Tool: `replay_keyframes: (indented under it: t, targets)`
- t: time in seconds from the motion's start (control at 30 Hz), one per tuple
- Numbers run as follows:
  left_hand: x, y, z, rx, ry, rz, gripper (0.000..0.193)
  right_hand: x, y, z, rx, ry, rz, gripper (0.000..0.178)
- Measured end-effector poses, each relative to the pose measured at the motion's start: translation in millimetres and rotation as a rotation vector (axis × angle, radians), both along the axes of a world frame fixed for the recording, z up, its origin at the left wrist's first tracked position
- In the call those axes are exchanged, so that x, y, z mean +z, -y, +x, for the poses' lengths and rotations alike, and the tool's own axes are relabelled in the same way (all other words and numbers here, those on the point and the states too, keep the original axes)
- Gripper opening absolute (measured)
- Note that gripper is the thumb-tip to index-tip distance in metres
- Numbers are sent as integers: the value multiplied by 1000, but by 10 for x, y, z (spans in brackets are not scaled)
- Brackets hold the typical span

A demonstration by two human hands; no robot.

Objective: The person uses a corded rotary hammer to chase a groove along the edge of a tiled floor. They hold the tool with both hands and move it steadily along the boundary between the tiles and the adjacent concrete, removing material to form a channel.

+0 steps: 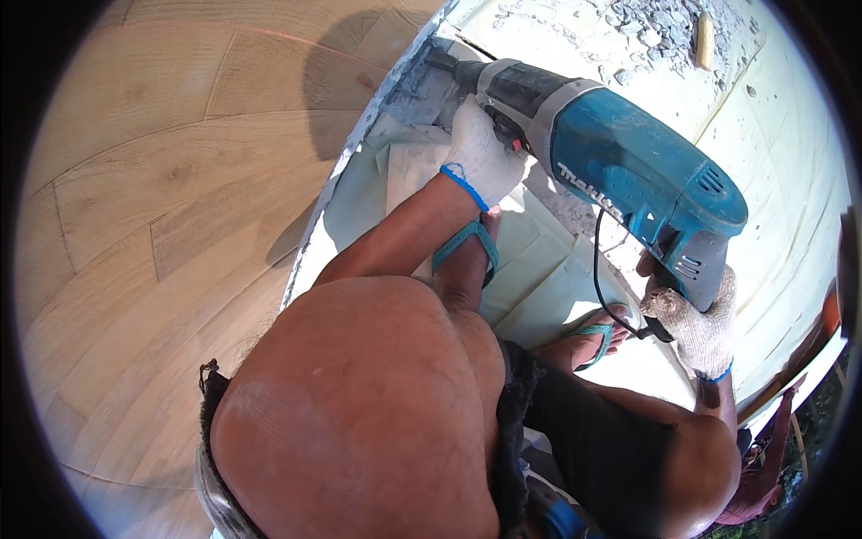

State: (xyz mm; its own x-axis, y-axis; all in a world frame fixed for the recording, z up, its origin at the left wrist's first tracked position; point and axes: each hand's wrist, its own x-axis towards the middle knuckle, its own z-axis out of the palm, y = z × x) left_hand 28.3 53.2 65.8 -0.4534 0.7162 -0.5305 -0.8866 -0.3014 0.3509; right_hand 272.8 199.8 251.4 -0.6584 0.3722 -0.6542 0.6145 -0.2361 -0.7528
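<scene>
A teal and grey demolition hammer lies slantwise across the upper right of the head view, its bit end pointing to the upper left. The bit meets the broken grey edge of the floor beside the wood-look wall. My left hand, in a white knit glove with a blue cuff, is closed round the front side handle. At the tool's back end my right hand, in a dirty white glove, grips the rear handle. A black power cord hangs in a loop from near that handle.
Wood-look tiles cover the left side. Grey rubble and a short wooden stick lie at the upper right on pale sheeting. My feet in green flip-flops stand below the tool. Another person shows at the lower right.
</scene>
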Motion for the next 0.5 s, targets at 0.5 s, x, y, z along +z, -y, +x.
replay_keyframes:
  t: [0.5]
  targets:
    - [-60, -210, -553, 187, 177, 38, 31, 294, -128, -835, 207, -25, 265, 33]
